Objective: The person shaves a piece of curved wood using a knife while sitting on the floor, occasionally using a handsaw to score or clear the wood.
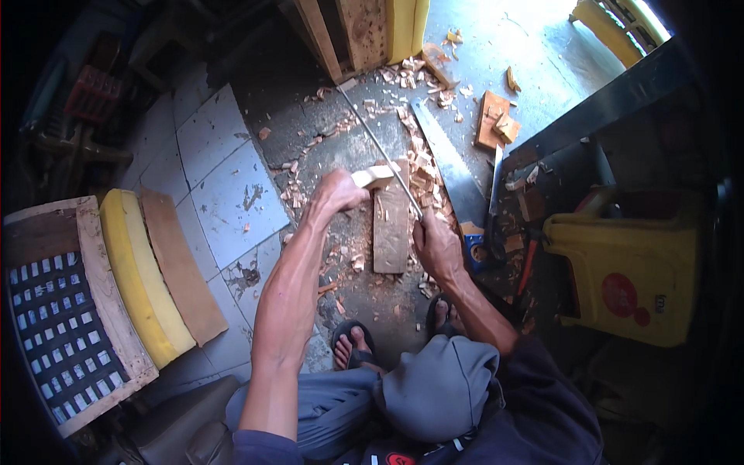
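Note:
My left hand (339,191) is closed around a pale carved piece of wood (373,177), whose free end points right above a flat brown board (390,236) on the floor. In my right hand (439,244) is the near end of a long thin metal tool (375,139). It slants away to the upper left and crosses over the tip of the carved piece. The tool looks narrow, perhaps because it is seen edge-on, so its exact kind is unclear. Whether it touches the wood cannot be told.
Wood chips (423,174) litter the floor. Right of the board lie a handsaw (449,151), a knife (495,182) and wood blocks (490,118). A yellow plastic container (620,271) stands at right. Leftward are yellow foam (139,271) and a webbed wooden frame (116,310).

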Demonstrator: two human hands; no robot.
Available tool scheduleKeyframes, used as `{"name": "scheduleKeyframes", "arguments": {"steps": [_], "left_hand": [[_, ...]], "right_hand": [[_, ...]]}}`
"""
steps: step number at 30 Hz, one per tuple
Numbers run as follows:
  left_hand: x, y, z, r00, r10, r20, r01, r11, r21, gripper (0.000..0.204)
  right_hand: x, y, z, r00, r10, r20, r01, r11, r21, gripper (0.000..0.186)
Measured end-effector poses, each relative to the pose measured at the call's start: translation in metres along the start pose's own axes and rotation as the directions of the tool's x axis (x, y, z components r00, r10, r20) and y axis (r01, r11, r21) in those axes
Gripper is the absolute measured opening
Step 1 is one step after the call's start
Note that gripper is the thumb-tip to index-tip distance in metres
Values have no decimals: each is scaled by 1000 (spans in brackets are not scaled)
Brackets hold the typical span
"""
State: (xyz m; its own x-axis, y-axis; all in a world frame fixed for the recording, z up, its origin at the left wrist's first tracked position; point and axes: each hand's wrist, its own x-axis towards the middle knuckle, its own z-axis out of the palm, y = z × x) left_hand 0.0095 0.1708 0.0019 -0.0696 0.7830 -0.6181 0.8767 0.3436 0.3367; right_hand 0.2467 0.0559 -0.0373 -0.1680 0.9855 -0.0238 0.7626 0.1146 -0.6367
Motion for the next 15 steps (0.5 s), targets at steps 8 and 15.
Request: {"name": "scheduleKeyframes", "arguments": {"steps": [8,15], "left_hand": [[8,1,-19,999,-9,54,7,999,40,44],[19,-14,-22,997,66,49,-68,997,38,42]], "right_hand": [[-1,10,1,1000,-11,-5,11,1000,-4,16],[4,-5,-19,992,77,95,-74,997,-34,19]]}}
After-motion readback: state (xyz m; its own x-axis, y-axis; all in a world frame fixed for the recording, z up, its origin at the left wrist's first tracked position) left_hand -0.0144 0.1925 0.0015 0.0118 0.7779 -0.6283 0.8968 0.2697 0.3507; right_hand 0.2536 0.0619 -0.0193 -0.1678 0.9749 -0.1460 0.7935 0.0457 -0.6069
